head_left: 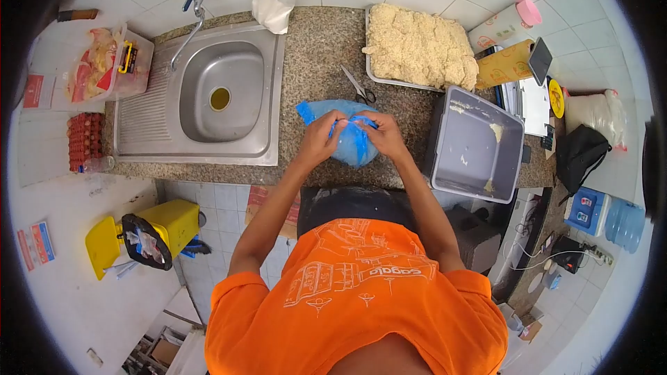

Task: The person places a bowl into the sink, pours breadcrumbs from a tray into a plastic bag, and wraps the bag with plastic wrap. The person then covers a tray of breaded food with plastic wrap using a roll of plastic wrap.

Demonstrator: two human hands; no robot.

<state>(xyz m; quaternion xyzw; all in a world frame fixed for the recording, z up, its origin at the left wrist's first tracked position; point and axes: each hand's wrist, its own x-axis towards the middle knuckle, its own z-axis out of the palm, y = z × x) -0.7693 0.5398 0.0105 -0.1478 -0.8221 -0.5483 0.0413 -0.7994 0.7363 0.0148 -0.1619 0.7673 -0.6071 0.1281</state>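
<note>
Stainless-steel sink (pixel 275 90) at left. Left hand (pixel 323 137): forearm angled forward and inward, bent fingers pinching gathered plastic of blue bag (pixel 356 153); bag rests on speckled countertop (pixel 313 48). Right hand (pixel 385 137): mirrored pose, pinching same plastic. Grey tub (pixel 469 140) beyond.

The steel sink (pixel 240 107) and faucet (pixel 199 12) mark a kitchen.
</note>
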